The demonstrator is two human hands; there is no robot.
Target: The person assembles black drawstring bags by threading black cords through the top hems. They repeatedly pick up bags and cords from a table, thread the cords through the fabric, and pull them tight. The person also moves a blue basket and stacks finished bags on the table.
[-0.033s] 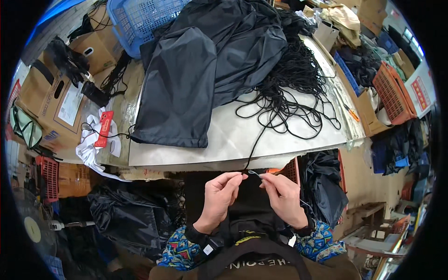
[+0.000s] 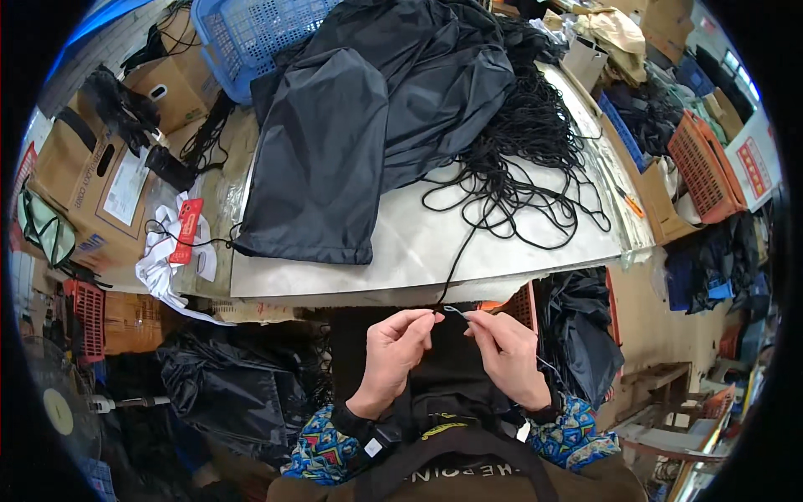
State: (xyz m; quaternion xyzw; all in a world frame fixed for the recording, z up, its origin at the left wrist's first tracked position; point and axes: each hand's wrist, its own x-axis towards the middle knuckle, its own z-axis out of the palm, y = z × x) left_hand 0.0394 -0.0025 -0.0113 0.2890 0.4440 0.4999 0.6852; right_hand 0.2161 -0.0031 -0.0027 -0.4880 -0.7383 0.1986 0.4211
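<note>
My left hand [image 2: 396, 356] is closed in a pinch on a black cord [image 2: 452, 272], which runs down to it over the table's front edge from a tangled heap of black cords [image 2: 544, 142]. My right hand [image 2: 508, 356] pinches a thin pale loop [image 2: 454, 310], wire or thread; its tail shows beyond the hand. The loop's tip lies close to the left fingertips; whether the cord passes through it is too small to tell. Black fabric bags [image 2: 326, 159] are piled on the white-topped table [image 2: 410, 243] beyond both hands.
A blue plastic basket [image 2: 251, 50] stands at the far left, near cardboard boxes [image 2: 100, 184]. A red object [image 2: 187, 230] lies on white cloth at the table's left. Black fabric [image 2: 234, 385] lies below the table; an orange crate [image 2: 707, 163] is at the right.
</note>
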